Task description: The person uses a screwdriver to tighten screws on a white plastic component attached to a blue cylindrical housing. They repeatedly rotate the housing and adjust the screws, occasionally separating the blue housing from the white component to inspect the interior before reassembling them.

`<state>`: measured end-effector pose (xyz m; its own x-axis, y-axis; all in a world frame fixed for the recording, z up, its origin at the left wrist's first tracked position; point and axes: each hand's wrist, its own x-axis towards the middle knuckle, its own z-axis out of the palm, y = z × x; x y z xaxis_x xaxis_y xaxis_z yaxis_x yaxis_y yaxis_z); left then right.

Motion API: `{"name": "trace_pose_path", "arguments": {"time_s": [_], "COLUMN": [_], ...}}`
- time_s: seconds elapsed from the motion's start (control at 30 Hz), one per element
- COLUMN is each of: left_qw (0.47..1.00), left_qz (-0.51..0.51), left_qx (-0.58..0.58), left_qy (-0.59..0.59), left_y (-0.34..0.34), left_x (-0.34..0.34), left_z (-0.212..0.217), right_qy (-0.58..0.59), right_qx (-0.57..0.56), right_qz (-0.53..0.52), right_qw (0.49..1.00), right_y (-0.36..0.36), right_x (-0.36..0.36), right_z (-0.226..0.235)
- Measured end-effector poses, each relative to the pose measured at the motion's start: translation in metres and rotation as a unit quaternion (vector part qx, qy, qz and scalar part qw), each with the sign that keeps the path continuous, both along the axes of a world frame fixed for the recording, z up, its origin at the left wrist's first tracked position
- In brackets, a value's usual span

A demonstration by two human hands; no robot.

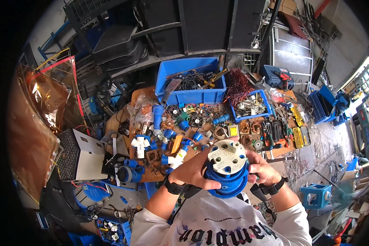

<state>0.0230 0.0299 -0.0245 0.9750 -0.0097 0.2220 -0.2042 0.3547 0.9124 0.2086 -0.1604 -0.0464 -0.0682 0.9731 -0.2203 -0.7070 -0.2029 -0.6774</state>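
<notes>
**Two-handed hold on a blue round fitting, pale face uppermost**

The landmark for this report is the large blue bin (pixel 192 97) at the back of the wooden workbench (pixel 153 175). The blue round fitting (pixel 228 167) is in the air on the wearer's side of the bin, a little right of its middle. Its pale, holed face points up.

Grip: both hands are engaged. The left hand (pixel 194 170) grasps the blue body, thumb laid over the lower rim and fingers partly hidden. The right hand (pixel 266 170) grasps the opposite flank, thumb against the side; its remaining fingers are largely concealed. A dark spot beside that thumb cannot be identified. The opposed hold appears suited to the fitting's width and likely serves to steady it; the upward tilt presumably puts the holes in view.

Just right of the bin, a small blue tray (pixel 256 117) contains loose metal pieces, seemingly to keep them from the general litter. Hand tools (pixel 268 131) lie in front and to the right of the bin, apparently for reach. White pipe pieces (pixel 140 146) lie in front and to its left. A red drill (pixel 283 76) rests on a case farther right of the bin, probably parked off the working area.
</notes>
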Motion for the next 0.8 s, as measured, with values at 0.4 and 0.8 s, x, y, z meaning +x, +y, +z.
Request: {"name": "trace_pose_path", "arguments": {"time_s": [0.4,0.8], "left_qw": [0.997,0.974], "left_qz": [-0.009,0.038], "left_qx": [0.056,0.188], "left_qy": [-0.047,-0.123], "left_y": [0.005,0.002], "left_x": [0.004,0.012], "left_z": [-0.012,-0.007], "right_qy": [-0.029,-0.016], "right_qx": [-0.020,-0.001], "right_qz": [-0.009,-0.020], "right_qw": [0.999,1.000], "right_y": [0.010,0.014], "right_x": [-0.002,0.002], "right_z": [0.005,-0.009]}}
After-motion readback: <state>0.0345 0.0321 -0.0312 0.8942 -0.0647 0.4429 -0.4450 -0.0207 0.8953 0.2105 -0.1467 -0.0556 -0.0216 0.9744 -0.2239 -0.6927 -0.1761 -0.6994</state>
